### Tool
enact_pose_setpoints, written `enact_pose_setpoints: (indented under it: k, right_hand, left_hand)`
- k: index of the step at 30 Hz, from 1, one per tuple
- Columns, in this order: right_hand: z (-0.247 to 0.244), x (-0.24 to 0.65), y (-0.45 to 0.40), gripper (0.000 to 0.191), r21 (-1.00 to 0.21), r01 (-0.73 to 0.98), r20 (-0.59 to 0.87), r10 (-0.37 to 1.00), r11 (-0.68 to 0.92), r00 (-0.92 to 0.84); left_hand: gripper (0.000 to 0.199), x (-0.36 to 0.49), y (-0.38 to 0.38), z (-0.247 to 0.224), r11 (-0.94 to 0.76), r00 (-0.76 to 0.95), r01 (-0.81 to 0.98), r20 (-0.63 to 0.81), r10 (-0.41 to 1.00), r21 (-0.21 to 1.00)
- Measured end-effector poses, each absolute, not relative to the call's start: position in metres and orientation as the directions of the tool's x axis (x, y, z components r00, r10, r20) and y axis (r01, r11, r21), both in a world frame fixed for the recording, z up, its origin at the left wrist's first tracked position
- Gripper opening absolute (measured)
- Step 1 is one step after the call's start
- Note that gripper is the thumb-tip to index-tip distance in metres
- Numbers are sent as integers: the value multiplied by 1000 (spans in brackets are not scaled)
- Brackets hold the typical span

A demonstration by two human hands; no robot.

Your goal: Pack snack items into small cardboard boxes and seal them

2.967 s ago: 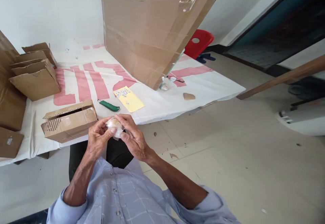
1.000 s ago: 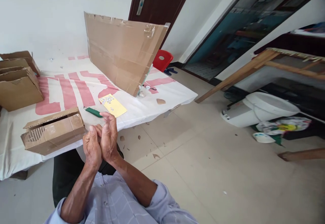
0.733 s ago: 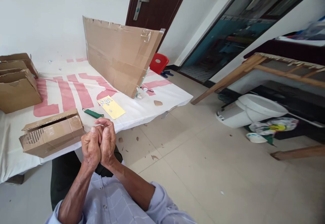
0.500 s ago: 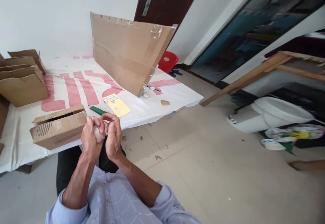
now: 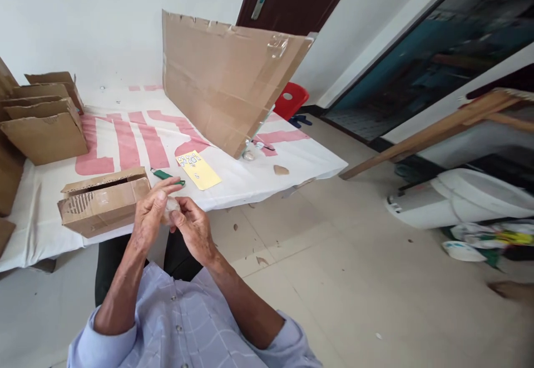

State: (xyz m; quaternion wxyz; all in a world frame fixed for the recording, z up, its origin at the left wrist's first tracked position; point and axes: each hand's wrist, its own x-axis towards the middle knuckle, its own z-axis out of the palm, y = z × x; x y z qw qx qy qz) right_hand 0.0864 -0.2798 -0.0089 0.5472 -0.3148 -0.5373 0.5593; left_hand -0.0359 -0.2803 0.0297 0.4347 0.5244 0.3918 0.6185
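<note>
Over the table's front edge, my left hand (image 5: 150, 212) and my right hand (image 5: 194, 229) meet around a pale, rounded thing (image 5: 170, 211) whose kind I cannot make out. The right thumb and fingers pinch its near side. My left hand supports it from the left, with the fingers stretched out past it. Just beyond the left fingertips lies a green-handled tool (image 5: 162, 175), partly covered by them. A small cardboard box (image 5: 110, 204) with a slit-like opening stands left of my hands. To the right of the tool lies a yellow card (image 5: 199, 171) with blue markings.
A large cardboard panel (image 5: 225, 78) stands at the back of the cloth-covered table (image 5: 300, 159). Several open cardboard boxes (image 5: 45, 134) sit at the left. A brown scrap (image 5: 281, 170) lies near the right edge. A white bucket (image 5: 454, 206) lies on the floor.
My hands have shifted from a close clasp: the left fingers have stretched out and the right thumb now presses on the pale thing. The view has turned slightly left.
</note>
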Motion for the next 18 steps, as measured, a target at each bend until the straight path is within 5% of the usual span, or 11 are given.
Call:
enact_pose_setpoints:
  k: [6,12,18]
  right_hand:
    - [-2,89,-275,55,-937,-300,271,912,178,-307]
    - [-3,87,-272,48,-934,-321,275,895,161,-352]
    - [-13,83,-271,54,-920,-382,257,868,85,-425]
  left_hand:
    - [58,-33,-283,27,-238,-85,-257,223,971,937]
    - [87,-38,-285,33,-92,10,-409,105,994,908]
    - [79,-35,-285,23,-222,-103,-209,204,974,953]
